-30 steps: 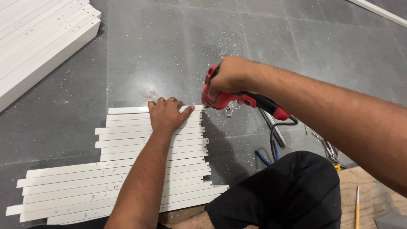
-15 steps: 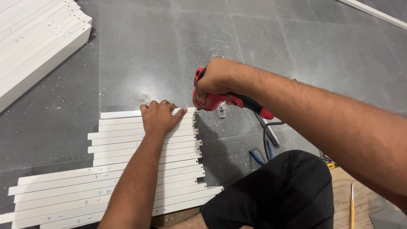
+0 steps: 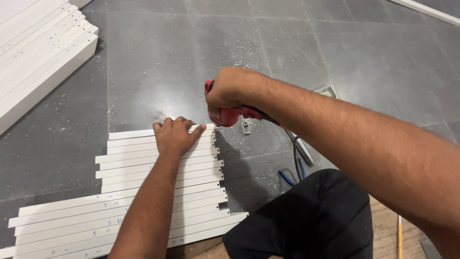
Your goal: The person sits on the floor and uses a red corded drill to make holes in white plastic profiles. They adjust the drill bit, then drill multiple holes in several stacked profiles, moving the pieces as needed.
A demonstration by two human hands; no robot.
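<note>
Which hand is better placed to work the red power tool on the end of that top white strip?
Right. The right hand already grips the red power tool at the top strip's end, while the left hand lies flat, pinning the white strips.

The floor (image 3: 158,62) is laid in large dark grey tiles with thin pale joints — it has a dull sheen, and a soft patch of light glares just beyond the stack of long white boards (image 3: 38,52) lying at the far left. Pale dust and fine chips speckle the tiles to the right of that stack. Far to the right of it, at the upper corner, a white strip (image 3: 421,10) runs aslant — its kind cannot be told.
</note>
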